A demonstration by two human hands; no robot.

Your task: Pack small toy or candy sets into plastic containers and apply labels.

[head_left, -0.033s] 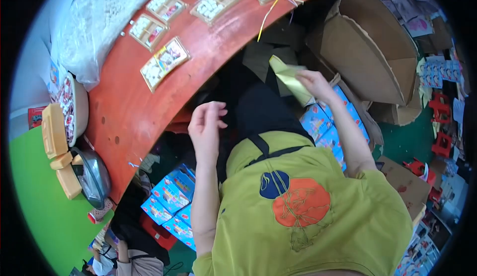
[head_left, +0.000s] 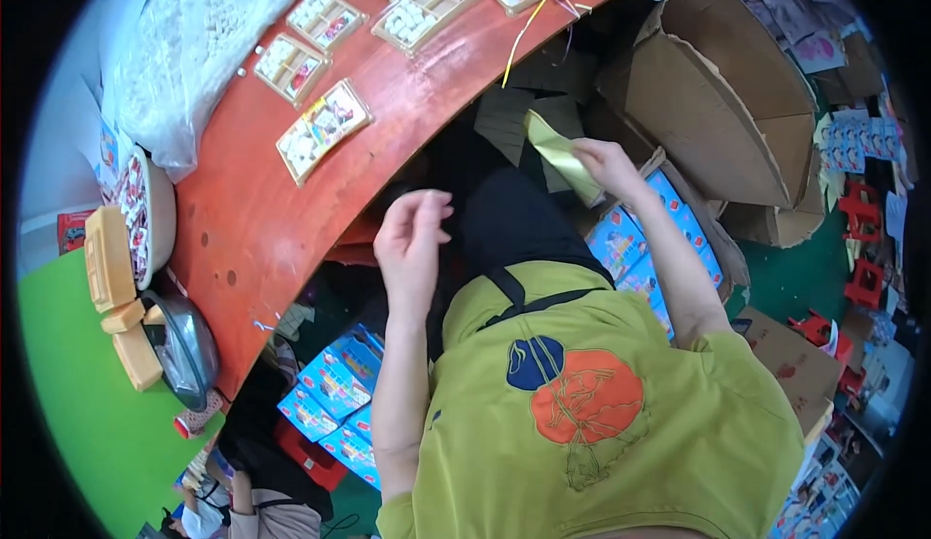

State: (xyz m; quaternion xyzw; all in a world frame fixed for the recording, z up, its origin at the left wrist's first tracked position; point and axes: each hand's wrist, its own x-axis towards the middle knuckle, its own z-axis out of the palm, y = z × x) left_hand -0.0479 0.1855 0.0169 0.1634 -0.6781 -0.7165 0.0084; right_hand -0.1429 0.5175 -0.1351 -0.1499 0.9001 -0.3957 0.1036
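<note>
My right hand (head_left: 608, 166) grips the edge of a thin, shiny pale yellow sheet (head_left: 561, 156), which hangs folded beside the table edge, above the boxes on my right. Its exact kind is hard to tell. My left hand (head_left: 411, 238) hovers in front of the table edge with fingers loosely curled and apart, and I see nothing in it. Nearest to it on the red-brown table (head_left: 257, 190) lies a clear compartment tray (head_left: 323, 131) with white pieces and colourful printed packets. Further trays (head_left: 427, 10) of the same kind stand along the far side.
A big clear bag of white pieces (head_left: 228, 30) lies at the far left, near a bowl of small packets (head_left: 136, 214). Blue printed boxes (head_left: 335, 374) are stacked on the left, and more blue boxes (head_left: 645, 248) on the right. A large open carton (head_left: 718, 102) stands at the right.
My left hand has risen slightly and shifted a little to the right. My right hand has moved slightly left along the yellow sheet, which has changed its fold a little.
</note>
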